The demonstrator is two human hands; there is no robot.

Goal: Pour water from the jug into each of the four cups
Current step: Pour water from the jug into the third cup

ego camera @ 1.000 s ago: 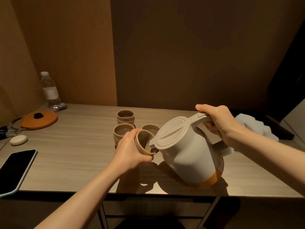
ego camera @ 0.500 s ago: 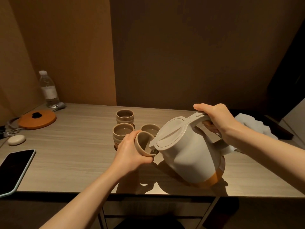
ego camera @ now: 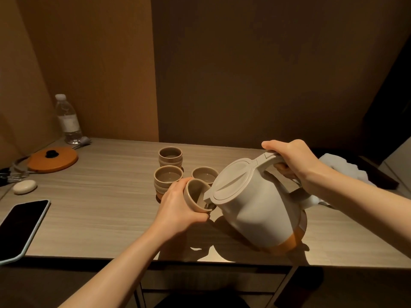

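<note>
- Now the right hand [ego camera: 295,165] grips the jug [ego camera: 253,207] by its handle, tipped over the tabletop [ego camera: 100,207], spout at the held cup [ego camera: 196,197].
- Left hand [ego camera: 178,207], fingers wrapped round that tilted cup.
- Jug likely heavy with water, stiff plastic; handle suits it.
- Cup probably ceramic, breakable.

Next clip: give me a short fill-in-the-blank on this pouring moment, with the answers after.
1. The left hand holds a ____, tilted toward the jug's spout.
2. The right hand grips the jug by its ____.
3. ____ other cups stand on the table.
4. The orange lid lies near the water ____.

Answers: cup; handle; three; bottle
</note>
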